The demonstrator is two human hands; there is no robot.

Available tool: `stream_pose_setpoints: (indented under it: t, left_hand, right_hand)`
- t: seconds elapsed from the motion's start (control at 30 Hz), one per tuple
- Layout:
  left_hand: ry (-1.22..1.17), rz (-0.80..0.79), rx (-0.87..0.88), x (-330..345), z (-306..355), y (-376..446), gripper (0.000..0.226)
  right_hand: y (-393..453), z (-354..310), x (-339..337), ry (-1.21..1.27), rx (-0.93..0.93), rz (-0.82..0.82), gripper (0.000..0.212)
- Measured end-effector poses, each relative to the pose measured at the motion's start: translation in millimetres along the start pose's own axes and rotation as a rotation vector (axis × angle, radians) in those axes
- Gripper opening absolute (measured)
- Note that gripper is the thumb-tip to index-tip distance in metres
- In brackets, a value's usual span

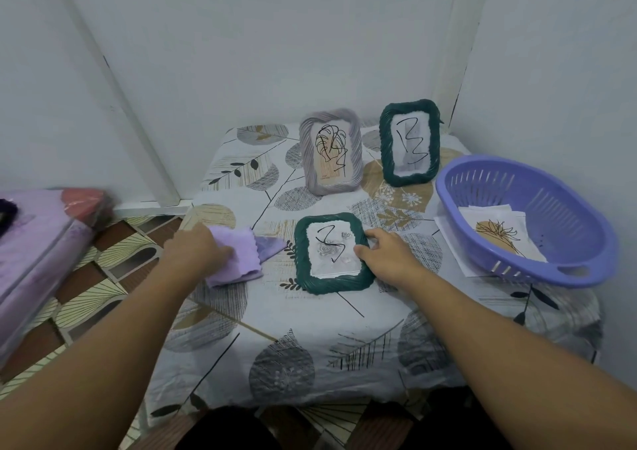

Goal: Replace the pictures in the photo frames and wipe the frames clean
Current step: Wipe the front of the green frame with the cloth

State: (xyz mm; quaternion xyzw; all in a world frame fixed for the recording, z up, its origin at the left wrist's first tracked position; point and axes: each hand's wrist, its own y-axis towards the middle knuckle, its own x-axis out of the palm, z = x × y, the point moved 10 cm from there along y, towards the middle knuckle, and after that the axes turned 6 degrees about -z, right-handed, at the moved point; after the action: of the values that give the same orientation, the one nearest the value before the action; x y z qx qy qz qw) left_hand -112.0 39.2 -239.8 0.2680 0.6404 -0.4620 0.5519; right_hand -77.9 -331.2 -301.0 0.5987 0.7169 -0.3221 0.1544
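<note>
Flat green frame (pixel 333 253) lies unwiped under right hand (pixel 382 250), fingers curled on its edge; left hand (pixel 198 247) fingers clutch purple cloth (pixel 238 256); two frames beyond stand upright.

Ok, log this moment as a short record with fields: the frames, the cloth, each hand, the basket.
flat frame: green frame lying face up on the table
standing frames: grey frame and second green frame, both upright
left hand: holds the purple cloth, beside the flat frame
right hand: grips the flat frame's right edge
basket: purple, holds loose pictures
</note>
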Motion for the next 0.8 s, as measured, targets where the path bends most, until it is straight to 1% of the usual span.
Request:
stream_pose_setpoints:
  t: [0.07,0.1,0.2,0.3,0.37,0.47,0.53,0.57,0.67,0.73,0.8]
  left_hand:
    - [-0.023,-0.022,0.018,4.3,4.6,-5.2,0.071]
    - [-0.068,-0.003,0.025,3.4,6.4,-7.5,0.070]
    - [-0.357,0.014,0.017,5.6,0.4,-3.1,0.073]
    - [-0.604,0.014,0.049,11.9,3.4,-2.7,0.059]
    - [-0.760,0.063,0.109,9.9,13.7,-8.5,0.049]
    - [-1.024,0.116,0.235,-2.4,35.0,-18.4,0.037]
    - [-1.186,0.085,0.286,-8.7,48.8,-24.0,0.035]
    - [-1.255,0.051,0.306,-10.8,56.2,-25.7,0.035]
    - [-1.473,-0.093,0.345,-16.6,80.1,-33.7,0.034]
    - [-1.606,-0.191,0.362,-21.2,94.5,-40.4,0.035]
    - [-1.679,-0.274,0.408,-25.9,109.7,-48.9,0.038]
  right_hand:
    - [-0.2,-0.2,-0.1,0.004,0.000,0.001,0.049]
    - [-0.4,-0.7,-0.3,0.004,-0.001,0.001,0.049]
    - [-1.9,-0.9,-1.4,0.023,-0.004,0.000,0.050]
    - [-0.6,0.4,-1.6,0.025,-0.006,0.004,0.054]
    - [-1.2,-1.0,-2.2,0.045,0.007,0.015,0.056]
    - [-7.6,-13.6,-13.7,0.077,-0.029,0.137,0.050]
    - [-14.9,-32.2,-20.7,0.055,-0.114,0.223,0.043]
    - [-17.5,-43.0,-20.5,0.062,-0.159,0.228,0.040]
    - [-25.6,-72.5,-12.2,0.186,-0.245,0.133,0.041]
    - [-28.3,-87.4,-5.3,0.306,-0.264,0.037,0.045]
    - [-28.7,-98.8,7.3,0.449,-0.264,-0.094,0.042]
